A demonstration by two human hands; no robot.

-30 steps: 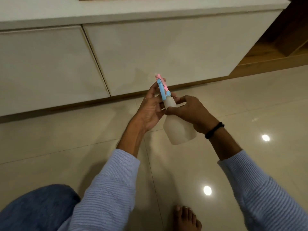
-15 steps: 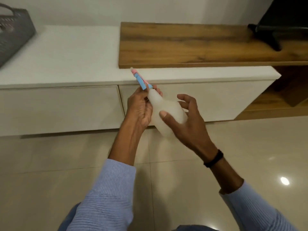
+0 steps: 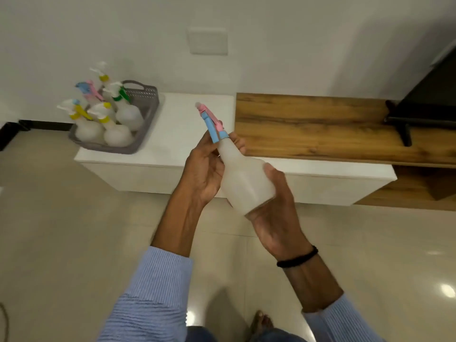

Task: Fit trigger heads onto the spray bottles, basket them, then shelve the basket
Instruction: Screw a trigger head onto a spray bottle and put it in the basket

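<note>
**Bottle in hand, basket waiting on the counter: how I'd do this bit**

Ok so rn the spray bottle (image 3: 244,178) is up in the air in front of the counter (image 3: 187,134), tilted, nozzle pointing up and away twd the wall. The pink/blue trigger head (image 3: 209,123) sits on its neck. Left hand (image 3: 207,169) has its fingers wrapped round the neck right under the blue collar. Right hand (image 3: 276,218) cups the fat lower body w/ the thumb pressed on the shoulder. So both hands are gripping it, nothing loose.

The grey basket (image 3: 148,114) is at the left end of the counter, close to the front-left corner, w/ five capped bottles (image 3: 116,134) standing in it.

IMO the step here = finish seating the head, then basket it. Can't tell from this angle if the collar is screwed all the way down, so I'd give it one more twist. Right hand steadies the body, left turns the collar, NOT the lever, bc that's how threads cross.

Then carry it over by the body, upright, and lower it into a gap. Looks like there's room along the basket's right side, but tbh hard to be sure. Mind the other heads sticking up. Those bottles look empty and top-heavy, so one bump prob tips them.
</note>
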